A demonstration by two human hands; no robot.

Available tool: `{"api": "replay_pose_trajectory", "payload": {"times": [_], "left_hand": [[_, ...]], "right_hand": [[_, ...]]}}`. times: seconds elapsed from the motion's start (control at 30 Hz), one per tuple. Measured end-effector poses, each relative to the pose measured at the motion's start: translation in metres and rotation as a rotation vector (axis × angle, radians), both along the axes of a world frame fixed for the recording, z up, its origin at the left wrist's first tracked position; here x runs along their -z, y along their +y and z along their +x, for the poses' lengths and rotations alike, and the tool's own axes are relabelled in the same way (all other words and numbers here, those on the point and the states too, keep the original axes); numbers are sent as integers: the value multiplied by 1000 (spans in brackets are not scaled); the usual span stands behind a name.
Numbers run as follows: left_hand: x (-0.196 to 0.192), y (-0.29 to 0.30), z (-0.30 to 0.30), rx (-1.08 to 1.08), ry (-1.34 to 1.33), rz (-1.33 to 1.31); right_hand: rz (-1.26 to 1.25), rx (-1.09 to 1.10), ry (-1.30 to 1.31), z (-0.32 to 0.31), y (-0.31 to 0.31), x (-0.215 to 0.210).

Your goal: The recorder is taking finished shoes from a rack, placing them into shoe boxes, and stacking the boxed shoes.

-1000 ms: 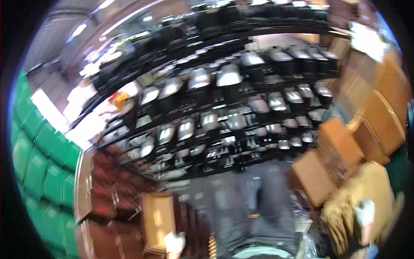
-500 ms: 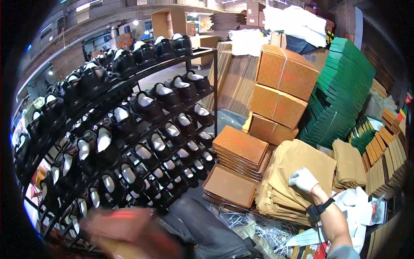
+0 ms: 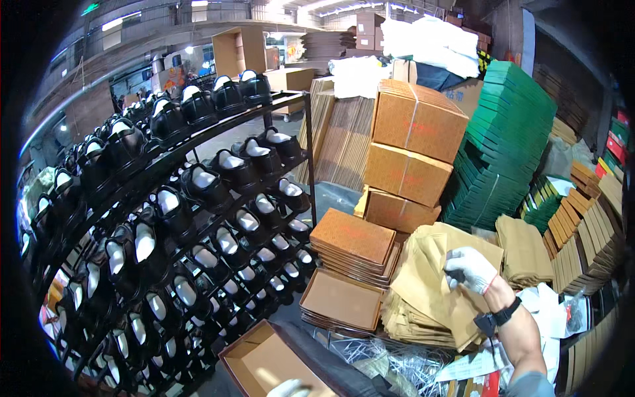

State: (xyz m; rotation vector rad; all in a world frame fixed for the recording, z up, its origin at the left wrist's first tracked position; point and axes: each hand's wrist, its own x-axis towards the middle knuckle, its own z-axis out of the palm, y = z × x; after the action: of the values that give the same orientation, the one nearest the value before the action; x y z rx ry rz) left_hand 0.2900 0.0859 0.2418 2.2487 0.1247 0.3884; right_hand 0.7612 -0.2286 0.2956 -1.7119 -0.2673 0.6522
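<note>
My right hand (image 3: 473,270), in a white glove, pinches the edge of a brown paper sheet (image 3: 463,311). The sheet bends up off a stack of similar paper (image 3: 413,311), its lower part hanging over the stack's front. At the lower edge of the view, my left hand (image 3: 289,389), gloved too, is mostly cut off. It grips an open cardboard box (image 3: 254,360), tan inside with a dark reddish rim, with its fingers over the inside. The box is tilted and lies in front of my dark-clothed leg (image 3: 317,351).
On the left stands a black rack (image 3: 311,155) of black shoes with white stuffing. Beyond the paper are stacked brown box lids (image 3: 354,235), shallow trays (image 3: 340,298), strapped brown bundles (image 3: 417,122) and green nested boxes (image 3: 506,139). Another brown paper pile (image 3: 522,251) sits at the right.
The box, blurred before, has come right and shows its open inside, with my left hand now visible. My right hand has lifted a sheet from the paper stack. The view has shifted slightly.
</note>
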Motion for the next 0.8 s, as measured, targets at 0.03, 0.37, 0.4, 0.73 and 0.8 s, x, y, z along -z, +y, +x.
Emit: {"api": "replay_pose_trajectory", "payload": {"times": [0.03, 0.37, 0.4, 0.73, 0.8], "left_hand": [[-15, -8, 22, 15, -35, -187], [-13, -40, 141, -369, -215, -770], [1, -17, 111, -479, -63, -734], [55, 26, -41, -970, 124, -548], [148, 39, -69, -922, 191, -687]], "right_hand": [[3, -6, 0, -13, 9, -8], [72, -507, -740, -101, 238, -61], [130, -459, -1183, -83, 270, -79], [-567, -100, -1187, 48, 568, -347], [-785, -363, -996, 42, 606, -350]]}}
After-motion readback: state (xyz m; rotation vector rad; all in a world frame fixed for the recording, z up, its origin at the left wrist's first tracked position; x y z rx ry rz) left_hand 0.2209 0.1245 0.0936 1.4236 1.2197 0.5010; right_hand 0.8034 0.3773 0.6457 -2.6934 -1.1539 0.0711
